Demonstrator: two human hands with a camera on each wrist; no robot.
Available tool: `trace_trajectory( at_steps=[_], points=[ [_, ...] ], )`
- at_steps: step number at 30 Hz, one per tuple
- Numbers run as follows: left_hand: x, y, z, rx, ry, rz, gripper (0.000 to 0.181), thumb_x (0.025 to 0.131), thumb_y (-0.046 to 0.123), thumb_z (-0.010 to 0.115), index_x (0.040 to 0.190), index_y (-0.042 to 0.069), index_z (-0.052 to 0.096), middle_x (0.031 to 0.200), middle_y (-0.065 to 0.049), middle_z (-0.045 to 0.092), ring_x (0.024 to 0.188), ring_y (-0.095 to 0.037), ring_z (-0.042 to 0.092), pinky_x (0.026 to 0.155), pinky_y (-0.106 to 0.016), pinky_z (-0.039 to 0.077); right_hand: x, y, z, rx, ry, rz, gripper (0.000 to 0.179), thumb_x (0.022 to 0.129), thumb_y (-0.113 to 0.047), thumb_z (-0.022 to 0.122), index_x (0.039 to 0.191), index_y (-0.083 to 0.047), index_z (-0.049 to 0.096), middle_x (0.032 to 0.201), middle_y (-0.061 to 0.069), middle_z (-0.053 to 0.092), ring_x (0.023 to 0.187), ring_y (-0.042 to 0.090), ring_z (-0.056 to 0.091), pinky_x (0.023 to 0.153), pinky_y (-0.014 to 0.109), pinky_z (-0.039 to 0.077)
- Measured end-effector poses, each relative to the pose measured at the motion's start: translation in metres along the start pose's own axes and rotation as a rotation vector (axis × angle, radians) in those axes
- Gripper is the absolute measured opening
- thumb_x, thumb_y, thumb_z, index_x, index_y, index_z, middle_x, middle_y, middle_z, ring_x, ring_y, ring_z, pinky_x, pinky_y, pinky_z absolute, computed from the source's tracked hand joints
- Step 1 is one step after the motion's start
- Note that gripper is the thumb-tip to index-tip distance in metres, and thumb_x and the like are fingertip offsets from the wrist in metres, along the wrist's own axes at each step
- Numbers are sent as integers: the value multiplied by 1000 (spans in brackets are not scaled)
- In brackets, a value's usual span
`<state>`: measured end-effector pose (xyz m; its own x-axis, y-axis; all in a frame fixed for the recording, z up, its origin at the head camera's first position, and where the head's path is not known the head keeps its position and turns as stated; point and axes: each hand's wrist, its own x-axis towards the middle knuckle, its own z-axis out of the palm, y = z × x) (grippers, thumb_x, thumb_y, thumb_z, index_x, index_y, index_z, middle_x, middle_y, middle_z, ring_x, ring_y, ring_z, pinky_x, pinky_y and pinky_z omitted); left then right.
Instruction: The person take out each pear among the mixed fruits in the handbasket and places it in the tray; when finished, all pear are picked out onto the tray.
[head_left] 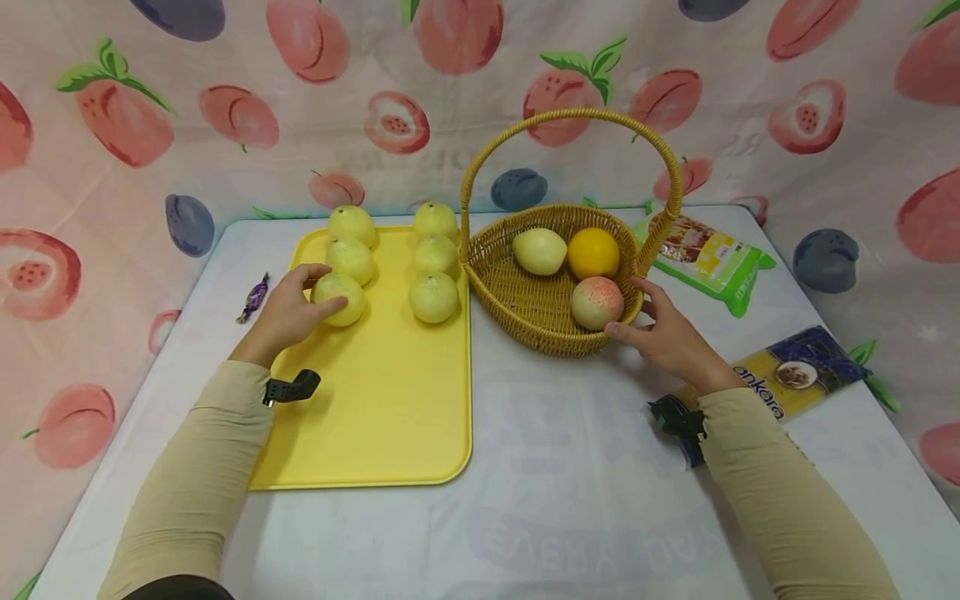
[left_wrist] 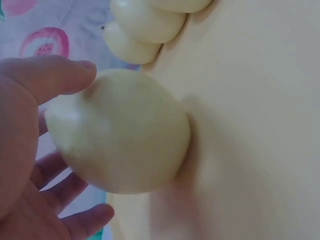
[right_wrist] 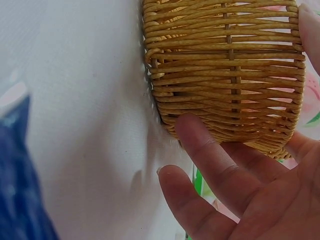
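Note:
My left hand (head_left: 288, 312) has its thumb and fingers around a pale yellow-green fruit (head_left: 338, 299), the nearest in the left row on a yellow tray (head_left: 375, 417). In the left wrist view the thumb lies against the upper side of the fruit (left_wrist: 120, 132) and some fingers spread below. On the right, my right hand (head_left: 667, 337) holds the side of a woven basket (head_left: 525, 325), thumb at the rim. The right wrist view shows fingers against the basket's outer weave (right_wrist: 225, 75). Inside lie a pale yellow fruit (head_left: 540, 252), an orange (head_left: 594, 253) and a peach (head_left: 597, 303).
Two more pale fruits (head_left: 350, 260) stand behind the held one, and a row of three (head_left: 434, 297) lines the tray's right side. A purple-wrapped candy (head_left: 256, 298) lies left. Beyond the basket are a green packet (head_left: 708, 258) and an "ankara" pasta bag (head_left: 802, 375).

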<state>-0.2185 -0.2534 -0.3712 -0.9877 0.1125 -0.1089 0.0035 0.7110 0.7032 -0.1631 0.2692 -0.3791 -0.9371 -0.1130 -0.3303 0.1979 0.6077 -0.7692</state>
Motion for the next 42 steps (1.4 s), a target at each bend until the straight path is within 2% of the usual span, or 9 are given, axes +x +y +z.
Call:
trace_trajectory(
  at_steps=[4, 10, 19, 29, 34, 42],
  points=[
    [-3, 8, -4, 29, 35, 56, 70, 95, 35, 69, 147, -1, 40, 147, -25, 40, 135, -44, 34, 109, -59, 29, -1, 0, 0, -5, 3, -5, 109, 89, -59, 68, 162, -23, -4, 161, 29, 12, 137, 50, 34, 107, 68, 29],
    [-9, 30, -9, 27, 76, 144, 69, 95, 33, 69, 146, -4, 41, 148, -24, 40, 136, -44, 34, 109, -60, 28, -1, 1, 1, -12, 7, 0, 110, 88, -60, 68, 162, -23, -5, 161, 29, 12, 137, 50, 34, 107, 68, 29],
    [-21, 66, -7, 9, 44, 205, 69, 93, 29, 73, 148, 0, 42, 150, -20, 40, 137, -40, 35, 109, -58, 30, -1, 1, 1, -10, 7, 1, 110, 88, -60, 68, 162, -23, -5, 162, 29, 11, 138, 51, 33, 107, 68, 28],
    [-28, 96, 13, -31, 16, 355, 63, 91, 17, 75, 143, -2, 46, 145, -18, 46, 136, -34, 39, 108, -54, 35, -2, 0, 2, -1, 8, 13, 112, 87, -61, 69, 162, -24, -5, 162, 29, 11, 139, 50, 32, 107, 69, 27],
    [-29, 110, 26, -45, -5, 397, 62, 90, 17, 77, 142, -1, 48, 143, -16, 47, 136, -33, 40, 108, -52, 38, -2, -1, 2, -5, 6, 15, 112, 87, -61, 69, 162, -24, -5, 162, 29, 11, 138, 50, 33, 107, 68, 28],
    [-22, 129, 49, -102, -76, 449, 65, 89, 18, 78, 144, 2, 48, 146, -13, 47, 138, -28, 40, 109, -48, 38, -2, -3, 1, -16, 6, 12, 111, 88, -60, 68, 162, -23, -5, 161, 30, 12, 138, 50, 34, 107, 68, 29]
  ],
)
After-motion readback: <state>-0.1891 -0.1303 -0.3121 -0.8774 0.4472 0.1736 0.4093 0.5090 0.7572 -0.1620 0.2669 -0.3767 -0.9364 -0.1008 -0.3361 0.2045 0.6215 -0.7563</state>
